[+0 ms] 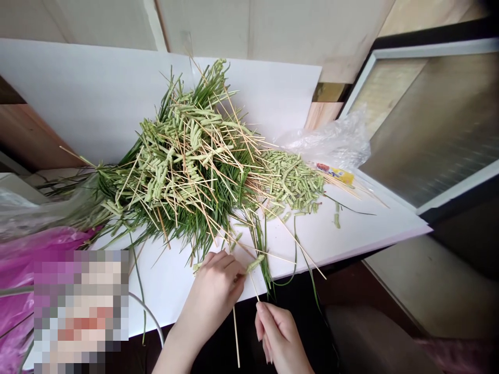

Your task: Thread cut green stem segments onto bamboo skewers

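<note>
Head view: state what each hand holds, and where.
The left hand pinches a wooden skewer by its woven green leaf section; the right hand touches its lower end with its fingertips, grip unclear.

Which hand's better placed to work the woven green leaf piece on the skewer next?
Left, probably: the left hand has its fingers right beside the woven green leaf piece. The right hand sits lower, its fingers near the bamboo skewer.

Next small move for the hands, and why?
Probably firm the right hand's pinch on the skewer's lower end. The skewer runs up to the green braid that the left hand grips, and the right hand sits right at that end.
</note>
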`<state>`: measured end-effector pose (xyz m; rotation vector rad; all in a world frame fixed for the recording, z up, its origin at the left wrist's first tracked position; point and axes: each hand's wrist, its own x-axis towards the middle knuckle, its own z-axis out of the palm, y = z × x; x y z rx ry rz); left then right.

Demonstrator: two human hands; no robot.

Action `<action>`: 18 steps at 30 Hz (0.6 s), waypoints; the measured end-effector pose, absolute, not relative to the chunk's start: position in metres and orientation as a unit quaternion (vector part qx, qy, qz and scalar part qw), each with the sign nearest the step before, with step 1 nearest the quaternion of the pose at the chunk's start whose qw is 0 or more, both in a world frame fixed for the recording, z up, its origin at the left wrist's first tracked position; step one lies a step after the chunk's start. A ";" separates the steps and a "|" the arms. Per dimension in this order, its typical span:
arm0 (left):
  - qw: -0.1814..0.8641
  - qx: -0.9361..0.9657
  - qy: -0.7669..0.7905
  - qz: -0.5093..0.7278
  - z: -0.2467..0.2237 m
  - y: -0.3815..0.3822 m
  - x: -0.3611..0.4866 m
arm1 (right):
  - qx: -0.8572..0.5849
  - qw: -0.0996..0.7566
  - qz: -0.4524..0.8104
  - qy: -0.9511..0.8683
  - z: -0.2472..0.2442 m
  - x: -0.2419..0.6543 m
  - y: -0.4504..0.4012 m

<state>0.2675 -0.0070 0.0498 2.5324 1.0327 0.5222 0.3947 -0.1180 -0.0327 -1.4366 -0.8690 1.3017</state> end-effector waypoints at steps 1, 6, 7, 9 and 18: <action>0.195 0.893 0.357 0.191 0.051 -0.009 0.269 | -0.589 0.494 0.529 -0.360 -0.032 0.396 -0.117; 0.227 0.898 0.318 0.203 0.058 -0.019 0.279 | -0.584 0.524 0.513 -0.349 -0.020 0.410 -0.114; 0.217 0.899 0.319 0.207 0.059 -0.019 0.280 | -0.582 0.522 0.515 -0.351 -0.017 0.412 -0.114; 0.193 0.898 0.331 0.216 0.059 -0.018 0.279 | -0.577 0.507 0.526 -0.366 -0.011 0.415 -0.117; 0.181 0.867 0.387 0.256 0.062 0.009 0.229 | -0.567 0.448 0.593 -0.355 -0.017 0.420 -0.149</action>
